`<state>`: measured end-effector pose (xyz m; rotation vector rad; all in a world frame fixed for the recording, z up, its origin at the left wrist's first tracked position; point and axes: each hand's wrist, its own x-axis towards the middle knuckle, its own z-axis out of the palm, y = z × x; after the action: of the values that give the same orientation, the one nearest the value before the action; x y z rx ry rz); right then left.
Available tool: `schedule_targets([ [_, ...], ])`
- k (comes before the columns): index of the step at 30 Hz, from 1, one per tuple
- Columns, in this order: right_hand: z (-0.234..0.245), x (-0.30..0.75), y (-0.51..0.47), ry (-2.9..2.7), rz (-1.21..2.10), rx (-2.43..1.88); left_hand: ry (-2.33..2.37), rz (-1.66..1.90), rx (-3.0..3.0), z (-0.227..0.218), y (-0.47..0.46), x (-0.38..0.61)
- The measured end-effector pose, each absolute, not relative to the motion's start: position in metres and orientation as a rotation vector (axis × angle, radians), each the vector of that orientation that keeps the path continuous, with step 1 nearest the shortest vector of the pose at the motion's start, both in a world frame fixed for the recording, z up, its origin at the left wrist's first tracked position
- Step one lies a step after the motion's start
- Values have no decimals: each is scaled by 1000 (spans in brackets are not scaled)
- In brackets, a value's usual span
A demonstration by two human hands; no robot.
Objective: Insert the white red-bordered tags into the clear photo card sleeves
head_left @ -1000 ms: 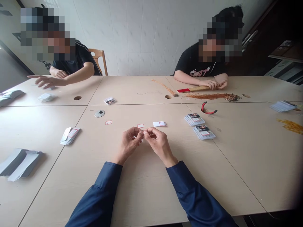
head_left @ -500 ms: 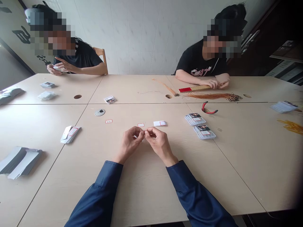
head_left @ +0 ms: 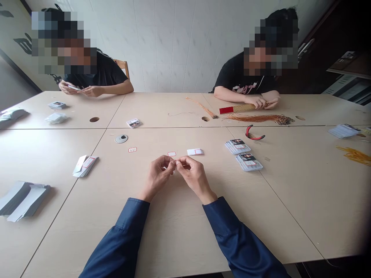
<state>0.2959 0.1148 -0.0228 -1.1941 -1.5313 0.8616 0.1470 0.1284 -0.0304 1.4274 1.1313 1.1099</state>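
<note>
My left hand [head_left: 160,173] and my right hand [head_left: 193,173] meet over the table, thumbs and forefingers pinched together tip to tip. A bit of something pale shows under the left fingers, too small and covered to name. Just beyond my fingertips lies a small red-bordered label [head_left: 172,154]. A white strip with a red-framed end [head_left: 195,152] rests beyond my right hand. Another red-bordered label with markings [head_left: 132,150] lies farther left. To the right of my right hand are two stacks of printed cards, a nearer stack [head_left: 249,162] and a farther stack [head_left: 237,146].
Red-handled pliers [head_left: 255,133] lie beyond the cards. White slips [head_left: 85,166] and a grey-white stack [head_left: 24,199] are at left. Across the table, one person [head_left: 98,73] holds a card; another [head_left: 240,73] handles a ruler-like strip [head_left: 237,109] near brown cords [head_left: 261,118].
My hands stay pinched together in nearly the same place. The person at far left has lowered a raised hand, and both their hands are now at the card. The view has shifted slightly.
</note>
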Motion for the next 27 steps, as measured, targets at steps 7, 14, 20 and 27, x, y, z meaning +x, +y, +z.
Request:
schedule_targets([
  [7,-23,297,115,-1542,844,-1217,1143,1105,1435,-26,127,148],
  [14,-23,297,115,-1475,933,-1221,1109,1114,1381,-25,126,149],
  [20,-21,298,116,-1444,973,-1207,1056,1165,1310,-23,127,148],
  [27,-18,295,113,-1511,1029,-1115,1046,1157,1309,-23,128,148],
])
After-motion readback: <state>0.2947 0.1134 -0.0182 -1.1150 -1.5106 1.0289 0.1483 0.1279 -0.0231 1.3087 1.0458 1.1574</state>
